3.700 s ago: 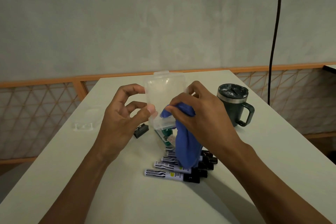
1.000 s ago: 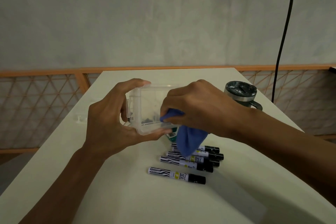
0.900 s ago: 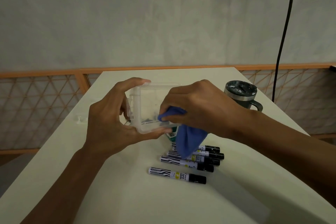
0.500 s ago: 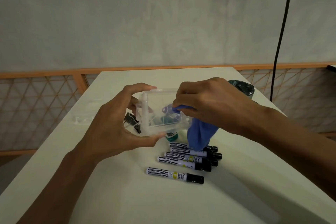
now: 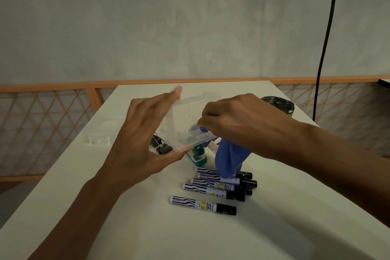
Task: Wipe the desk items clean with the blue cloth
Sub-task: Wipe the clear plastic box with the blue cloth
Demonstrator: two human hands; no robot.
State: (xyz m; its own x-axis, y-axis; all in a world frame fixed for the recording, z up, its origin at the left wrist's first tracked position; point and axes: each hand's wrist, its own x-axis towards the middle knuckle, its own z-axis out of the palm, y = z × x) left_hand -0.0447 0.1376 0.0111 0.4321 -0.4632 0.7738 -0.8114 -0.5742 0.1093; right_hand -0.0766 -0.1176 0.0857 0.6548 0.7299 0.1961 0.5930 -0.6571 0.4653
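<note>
Grey wall is seen behind white bench (image 5: 105, 207). Above it a clear box (image 5: 185, 124) is held, pinched betw. thumb & fingertips of left hand (image 5: 143, 139). By right hand (image 5: 238, 120) the blue cloth (image 5: 229, 158) is gripped: one end pushed into clear box, rest hung just right of it. Nearer than clear box, markers (image 5: 219, 186) are laid flat; "PILOT" & "FINE" are read on nearest one.
</note>
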